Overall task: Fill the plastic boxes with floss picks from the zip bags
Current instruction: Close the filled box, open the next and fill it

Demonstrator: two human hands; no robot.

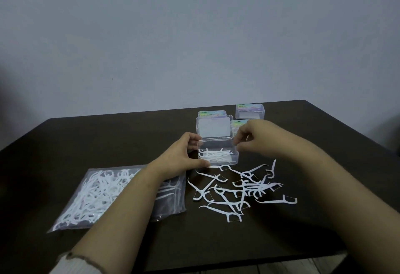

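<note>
On the dark bench [86,143], largest item first: a clear zip bag [104,195] of white floss picks lies flat at the left, partly under the left forearm. Right of it, a loose scatter of floss picks [240,189] sits on the bench surface, just in front of the open plastic box [218,154]. That box has its lid raised behind it and holds a few picks on its floor. Three closed boxes [250,111] with coloured labels stand behind it.

Left hand [184,156]: fingers curled against the box's left wall, thumb at the near corner, gripping it. Right hand [257,137]: fingers bent and bunched at the box's right rim; cannot tell whether they pinch a pick or only touch the rim.
</note>
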